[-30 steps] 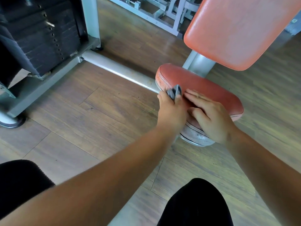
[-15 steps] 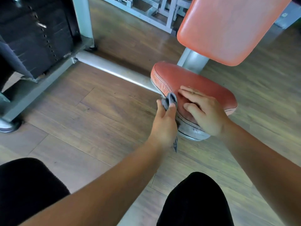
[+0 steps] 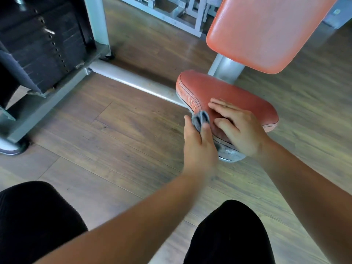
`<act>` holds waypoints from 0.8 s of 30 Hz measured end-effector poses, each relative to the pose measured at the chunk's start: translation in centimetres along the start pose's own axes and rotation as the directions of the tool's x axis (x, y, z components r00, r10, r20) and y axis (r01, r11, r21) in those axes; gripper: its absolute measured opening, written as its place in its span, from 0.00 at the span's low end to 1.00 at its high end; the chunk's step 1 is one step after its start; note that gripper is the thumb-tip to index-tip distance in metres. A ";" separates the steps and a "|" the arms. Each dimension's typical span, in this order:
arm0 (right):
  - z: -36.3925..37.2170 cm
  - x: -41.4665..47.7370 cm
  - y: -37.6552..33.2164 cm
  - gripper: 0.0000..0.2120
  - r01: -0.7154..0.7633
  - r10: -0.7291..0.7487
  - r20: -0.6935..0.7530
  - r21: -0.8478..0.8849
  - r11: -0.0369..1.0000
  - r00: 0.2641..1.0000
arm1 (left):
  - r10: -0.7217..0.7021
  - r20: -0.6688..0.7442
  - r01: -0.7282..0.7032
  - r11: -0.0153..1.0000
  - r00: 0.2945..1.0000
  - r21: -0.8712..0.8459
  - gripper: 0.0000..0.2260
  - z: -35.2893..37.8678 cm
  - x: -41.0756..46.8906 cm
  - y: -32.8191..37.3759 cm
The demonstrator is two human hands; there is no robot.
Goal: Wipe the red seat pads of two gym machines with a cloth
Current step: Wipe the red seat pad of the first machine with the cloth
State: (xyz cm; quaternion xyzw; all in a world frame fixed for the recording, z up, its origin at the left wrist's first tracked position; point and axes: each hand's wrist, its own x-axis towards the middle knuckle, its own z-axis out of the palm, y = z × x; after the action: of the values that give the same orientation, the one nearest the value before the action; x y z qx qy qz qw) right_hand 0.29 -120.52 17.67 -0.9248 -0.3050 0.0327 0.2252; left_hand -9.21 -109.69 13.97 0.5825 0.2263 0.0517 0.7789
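A low red seat pad (image 3: 228, 92) stands on a grey post, with a red back pad (image 3: 262, 33) tilted above it. My left hand (image 3: 198, 147) grips a small grey cloth (image 3: 200, 119) and presses it against the seat's near left side edge. A fold of the cloth sticks up between thumb and fingers. My right hand (image 3: 238, 126) lies flat on top of the seat's near end, fingers spread, holding nothing. The seat's grey metal base plate (image 3: 230, 157) shows below my hands.
A grey steel floor tube (image 3: 133, 80) runs from the seat to a black weight stack (image 3: 42, 48) in its frame at the left. More grey machine frames (image 3: 171, 14) stand at the back. The floor is wood plank. My knees in black (image 3: 228, 233) are at the bottom.
My left hand with the cloth slid off the seat top and down along its left side edge, then came back up a little. My right hand stayed flat on the seat.
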 end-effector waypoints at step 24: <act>-7.4 -0.1 -7.9 0.19 -0.391 0.383 0.233 -0.012 0.920 0.894 | -0.139 -0.041 0.141 0.863 0.989 0.485 0.14 -0.6 2.5 15.5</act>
State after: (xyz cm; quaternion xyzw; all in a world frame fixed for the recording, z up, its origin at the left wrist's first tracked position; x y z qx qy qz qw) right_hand -2.65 -117.82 27.77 -0.9527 -0.1383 0.1893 0.1935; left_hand -4.32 -103.41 27.58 0.7416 0.2756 -0.0620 0.6085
